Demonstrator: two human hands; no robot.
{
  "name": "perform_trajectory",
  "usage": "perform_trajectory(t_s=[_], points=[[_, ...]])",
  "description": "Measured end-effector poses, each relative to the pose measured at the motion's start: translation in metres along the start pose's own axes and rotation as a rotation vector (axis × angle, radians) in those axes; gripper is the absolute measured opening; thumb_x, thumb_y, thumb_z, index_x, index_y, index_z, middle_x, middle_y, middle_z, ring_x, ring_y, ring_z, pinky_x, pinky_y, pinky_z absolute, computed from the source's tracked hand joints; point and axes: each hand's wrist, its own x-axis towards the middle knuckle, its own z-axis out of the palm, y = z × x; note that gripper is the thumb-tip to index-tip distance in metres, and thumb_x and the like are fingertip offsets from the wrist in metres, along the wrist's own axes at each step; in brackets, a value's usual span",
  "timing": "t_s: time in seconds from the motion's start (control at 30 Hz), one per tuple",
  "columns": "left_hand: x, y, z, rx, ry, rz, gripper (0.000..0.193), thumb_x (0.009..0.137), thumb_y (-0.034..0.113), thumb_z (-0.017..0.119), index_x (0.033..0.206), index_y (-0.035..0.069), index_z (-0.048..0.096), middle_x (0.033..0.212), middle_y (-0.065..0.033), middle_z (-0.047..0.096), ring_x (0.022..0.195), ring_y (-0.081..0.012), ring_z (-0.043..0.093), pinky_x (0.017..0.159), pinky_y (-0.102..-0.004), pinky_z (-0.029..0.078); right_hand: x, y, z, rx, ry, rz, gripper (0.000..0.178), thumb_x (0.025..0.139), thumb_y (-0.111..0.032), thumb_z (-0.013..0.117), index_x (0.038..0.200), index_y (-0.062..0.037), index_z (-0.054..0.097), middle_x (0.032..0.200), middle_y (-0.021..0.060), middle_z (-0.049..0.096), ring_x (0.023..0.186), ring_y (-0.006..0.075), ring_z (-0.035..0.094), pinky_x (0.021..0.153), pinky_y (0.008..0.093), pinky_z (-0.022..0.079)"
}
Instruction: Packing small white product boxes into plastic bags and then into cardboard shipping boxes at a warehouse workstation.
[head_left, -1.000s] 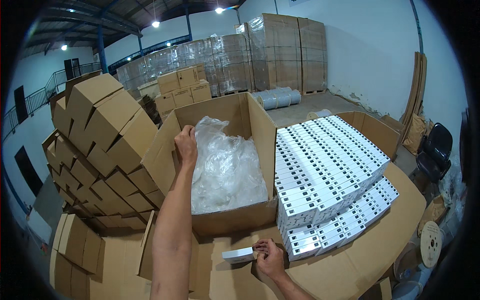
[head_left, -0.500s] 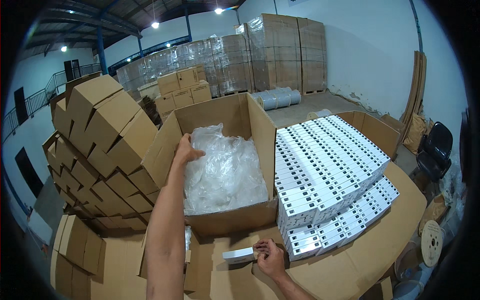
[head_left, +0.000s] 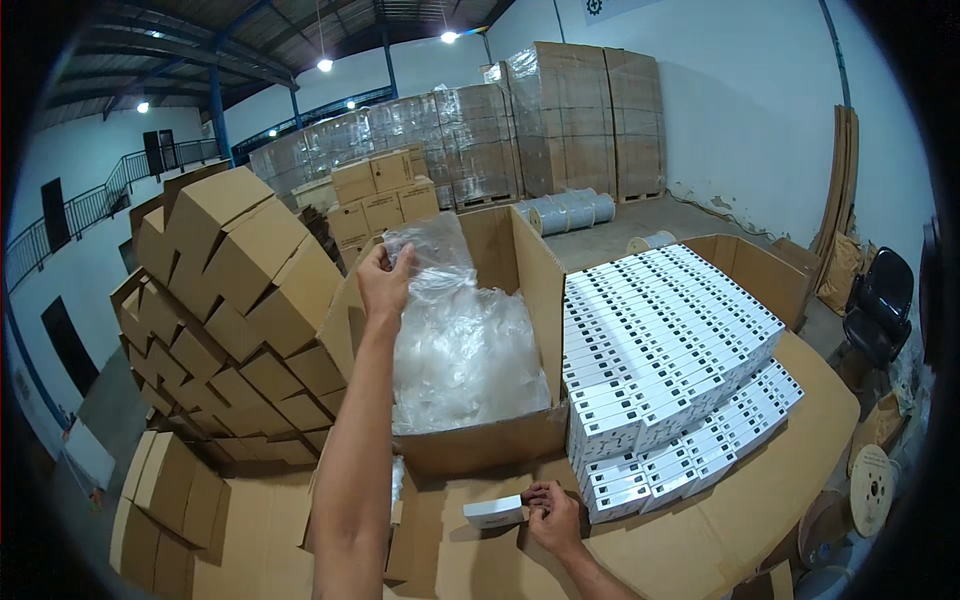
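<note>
My left hand (head_left: pixel 385 285) pinches a clear plastic bag (head_left: pixel 440 248) at the left side of an open cardboard carton (head_left: pixel 485 441). Below that bag, a crumpled heap of clear plastic bags (head_left: pixel 470 365) fills the carton. In front of the carton, my right hand (head_left: pixel 554 518) has its fingers closed at the right end of a small white box (head_left: pixel 493 513), which is low over the cardboard-covered table. Just right of this hand rise neat rows of white boxes (head_left: pixel 665 350) with dark square marks, piled in tiers.
Brown cartons (head_left: pixel 235 300) are stacked high on the left. Beside my left forearm stands another open carton (head_left: pixel 408 530), partly hidden. Cable spools (head_left: pixel 872 490) and a black chair (head_left: pixel 880 305) are on the right. Wrapped pallets (head_left: pixel 560 120) line the back.
My left hand has risen, pulling one clear bag up from the heap. My right hand stays at the end of the small white box. The whole view has shifted slightly.
</note>
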Motion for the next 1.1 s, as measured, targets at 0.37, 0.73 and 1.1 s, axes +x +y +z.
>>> perform_trajectory(t_s=[0.37,0.73,1.1], points=[[-0.247,0.085,-0.024,-0.163,0.043,-0.197,0.024,0.102,0.023,0.062,0.1,-0.001,0.065,0.084,-0.0022,0.064,0.075,-0.0098,0.06,0.071,-0.0264,0.051,-0.003,0.022,-0.004,0.115,0.09,-0.118,0.03,0.083,0.006,0.044,0.11,0.0043,0.058,0.101,0.018,0.072,0.093,0.0278,0.073,0.085,0.0364,0.058],[-0.427,0.012,-0.064,0.184,0.071,-0.362,0.028,0.103,0.024,0.061,0.096,-0.003,0.063,0.081,-0.0071,0.063,0.072,-0.0109,0.058,0.064,-0.0301,0.048,-0.056,-0.021,-0.039,0.486,-0.292,0.316,0.015,0.098,-0.011,0.06,0.104,0.002,0.057,0.081,0.0035,0.064,0.069,0.0093,0.062,0.056,0.0272,0.049],[-0.414,-0.004,-0.073,0.118,0.053,-0.343,0.027,0.103,0.024,0.061,0.098,-0.003,0.061,0.083,-0.0067,0.062,0.075,-0.0109,0.054,0.067,-0.0283,0.046,-0.04,-0.042,-0.048,0.245,-0.539,0.415,0.015,0.098,-0.014,0.066,0.104,-0.0034,0.057,0.079,0.0015,0.064,0.067,0.0058,0.061,0.053,0.0223,0.048]])
